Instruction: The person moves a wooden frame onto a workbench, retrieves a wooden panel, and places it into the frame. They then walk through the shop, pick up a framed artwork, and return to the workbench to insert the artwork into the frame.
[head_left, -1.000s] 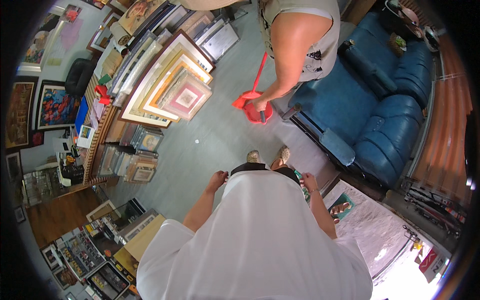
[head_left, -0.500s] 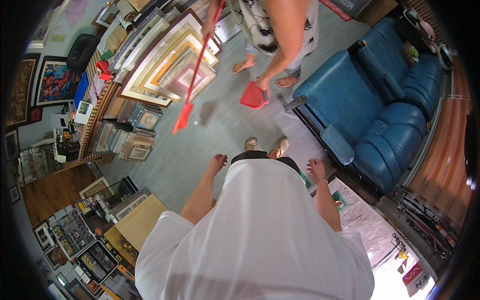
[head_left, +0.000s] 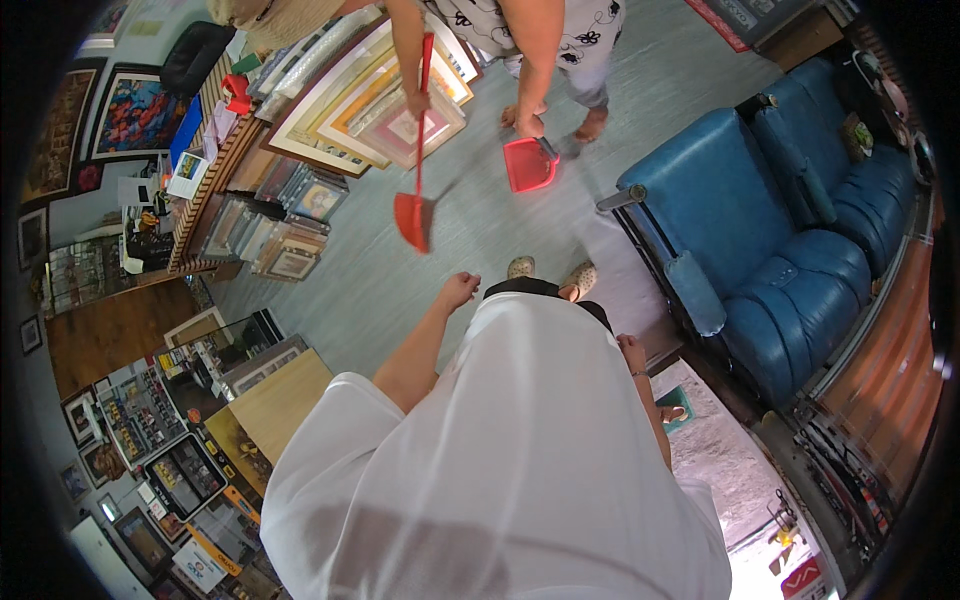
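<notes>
My left hand (head_left: 461, 289) hangs in front of me over the floor, fingers loosely bent and holding nothing. On the other side, my right hand (head_left: 631, 352) is low beside my white shirt (head_left: 500, 450), which partly covers it; nothing shows in its loose fingers. Ahead, another person grips a red broom (head_left: 420, 150) in one hand, its red bristle head (head_left: 411, 222) down at the floor. That person's other hand holds a red dustpan (head_left: 530, 166) by its dark handle. Neither of my hands touches these tools.
Blue padded seats (head_left: 700, 180) stand on the right. Framed pictures (head_left: 400, 100) lean in a stack at the far left, with smaller frames (head_left: 295, 250) below them. A pale board (head_left: 285, 405) is at my left. Beside my right arm is a raised doorway edge (head_left: 665, 360).
The view has shifted. The other person has bent lower, with broom and dustpan moved. My left hand has swung forward, and my right hand has drawn closer to my shirt.
</notes>
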